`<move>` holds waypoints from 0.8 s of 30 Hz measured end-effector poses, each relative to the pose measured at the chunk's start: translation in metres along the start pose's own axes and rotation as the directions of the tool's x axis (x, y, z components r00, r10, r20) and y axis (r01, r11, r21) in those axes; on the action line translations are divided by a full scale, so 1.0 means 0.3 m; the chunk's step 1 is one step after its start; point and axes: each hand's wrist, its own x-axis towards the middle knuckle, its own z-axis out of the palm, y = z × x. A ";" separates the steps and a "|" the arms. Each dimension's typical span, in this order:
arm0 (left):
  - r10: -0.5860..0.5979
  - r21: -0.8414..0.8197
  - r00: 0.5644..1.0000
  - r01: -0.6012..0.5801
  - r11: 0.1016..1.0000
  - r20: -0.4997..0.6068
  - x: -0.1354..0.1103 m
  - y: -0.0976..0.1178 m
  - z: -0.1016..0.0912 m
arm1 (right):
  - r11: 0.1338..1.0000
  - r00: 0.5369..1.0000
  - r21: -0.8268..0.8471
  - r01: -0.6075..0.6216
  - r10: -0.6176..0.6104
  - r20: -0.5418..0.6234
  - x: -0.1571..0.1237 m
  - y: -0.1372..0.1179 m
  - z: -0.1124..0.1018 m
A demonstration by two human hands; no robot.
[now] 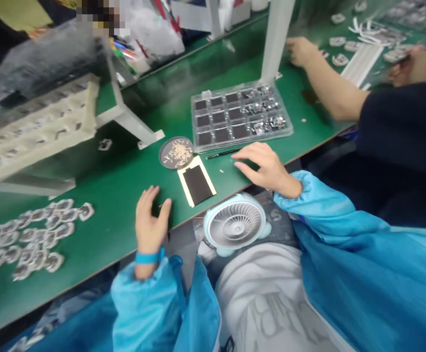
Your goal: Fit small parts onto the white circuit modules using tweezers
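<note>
My left hand (151,220) rests near the front edge of the green table, thumb apart from the fingers, with nothing seen in it. Over the table to the right, my right hand (262,166) is open, its fingertips near the end of a thin black stick-like tool (222,154). Between the hands lies a yellow-edged sheet with a black rectangle (200,185) on it. A round grey dish (165,148) holding many small pale pieces touches its top edge. Behind them sits a clear compartment tray (242,142) with dark squares and small shiny parts.
Several small white-rimmed parts (53,261) lie at the left. Trays of similar parts stand on a white-legged shelf (132,122). At right, a co-worker's arm (330,88) reaches over the table near white strips (363,63). A light-blue fan (236,225) sits at my lap.
</note>
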 end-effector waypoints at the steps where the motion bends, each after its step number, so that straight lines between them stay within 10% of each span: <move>1: -0.007 -0.052 0.995 0.002 0.999 -0.098 -0.088 0.037 0.008 | 0.999 0.996 0.037 -0.027 0.030 -0.082 -0.057 -0.005 -0.034; 5: -0.201 -0.288 0.880 0.077 0.954 -0.430 -0.429 0.137 0.107 | 0.944 0.916 0.079 -0.320 0.329 -0.229 -0.360 0.008 -0.101; 8: -0.484 -0.495 0.872 0.387 0.778 -0.078 -0.548 0.157 0.196 | 0.843 0.841 0.021 -0.538 0.539 -0.044 -0.549 0.055 -0.060; 15: -0.522 -0.743 0.845 0.421 0.521 0.113 -0.407 0.128 0.251 | 0.849 0.846 -0.048 -0.527 0.529 0.067 -0.588 0.204 0.060; 19: -0.589 -0.771 0.728 0.581 0.259 0.351 -0.340 0.078 0.281 | 0.842 0.842 -0.067 -0.536 0.539 0.037 -0.553 0.243 0.072; 24: -0.646 -0.753 0.713 0.576 0.318 0.273 -0.353 0.110 0.317 | 0.801 0.805 -0.082 -0.593 0.593 -0.027 -0.571 0.219 0.038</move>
